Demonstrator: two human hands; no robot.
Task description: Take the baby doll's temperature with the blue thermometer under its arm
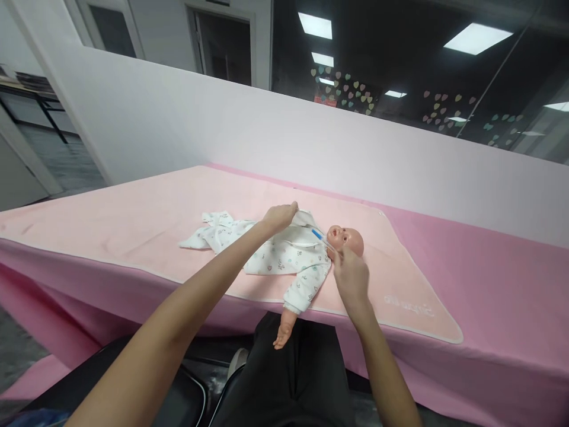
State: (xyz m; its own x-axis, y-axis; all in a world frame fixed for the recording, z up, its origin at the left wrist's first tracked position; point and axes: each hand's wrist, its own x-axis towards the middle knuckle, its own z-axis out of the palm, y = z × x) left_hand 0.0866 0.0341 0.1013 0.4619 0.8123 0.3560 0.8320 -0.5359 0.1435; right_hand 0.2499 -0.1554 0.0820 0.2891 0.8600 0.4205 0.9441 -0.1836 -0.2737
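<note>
- Plainly, found the blue-tipped stick (323, 239) just left of the doll's head (353, 238), slanting from the right hand (352, 274) toward the open front of the white printed garment (273, 252) — blue end farthest from that grip.
- Saw the right hand nearer to the head, on its near side, overlapping it in view; could not tell contact between them, nor between stick and cloth.
- Saw the stick's other end pinched in that hand, fingers drawn together.
- Saw the left hand (280, 217) farther left of the head, fingertips gripping a raised flap (304, 217) of the garment — no gap visible.
- Noted the garment's long axis stretching left from the head across the pale pink mat (400, 279), with the doll's forearm (285, 329) hanging past the near edge.
</note>
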